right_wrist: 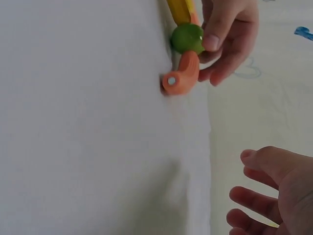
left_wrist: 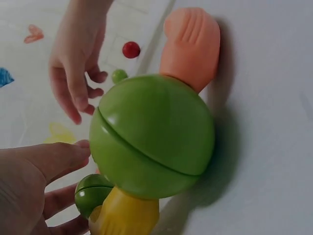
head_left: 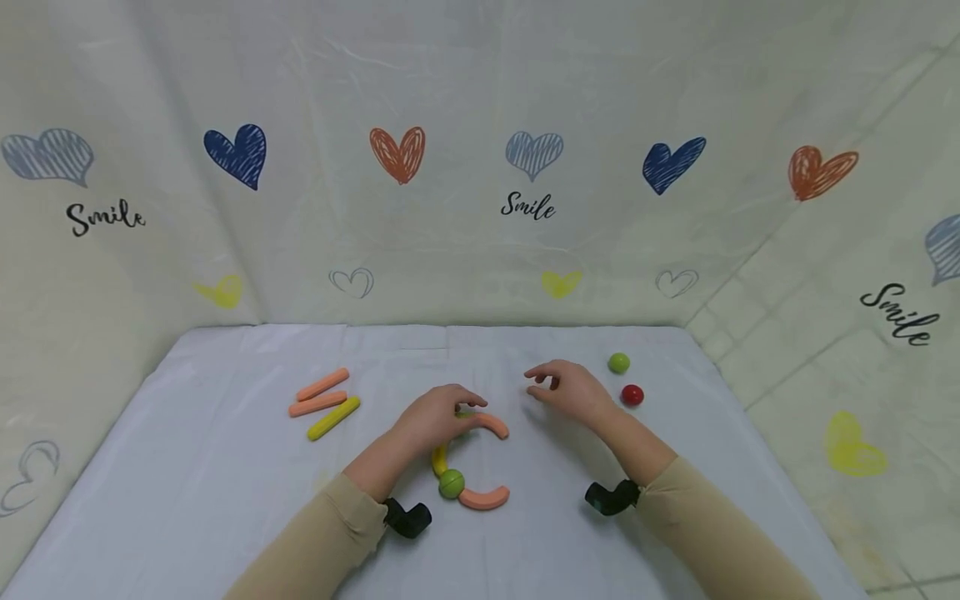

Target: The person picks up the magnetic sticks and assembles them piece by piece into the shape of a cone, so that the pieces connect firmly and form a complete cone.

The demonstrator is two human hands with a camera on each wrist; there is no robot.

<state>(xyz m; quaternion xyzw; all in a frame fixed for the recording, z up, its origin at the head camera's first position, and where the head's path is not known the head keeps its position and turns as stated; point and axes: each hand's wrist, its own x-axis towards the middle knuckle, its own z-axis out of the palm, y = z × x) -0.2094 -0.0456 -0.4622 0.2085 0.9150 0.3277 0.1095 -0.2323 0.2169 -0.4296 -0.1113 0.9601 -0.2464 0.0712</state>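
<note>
Hovering inside table (head_left: pixel 187 500) edges, right hand (head_left: pixel 572 392) gapes; left hand (head_left: pixel 433 419) spreads beside green ball (right_wrist: pixel 186 39).

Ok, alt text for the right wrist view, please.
The left hand touches a round green ball joined to an elongated yellow piece and a curved orange piece with a silvery disc on its end. The right hand holds nothing at the picture's lower right; white cloth fills its left side.

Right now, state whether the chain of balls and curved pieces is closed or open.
Open: in the head view, the far orange curve and near orange curve end apart, cloth between.
</note>
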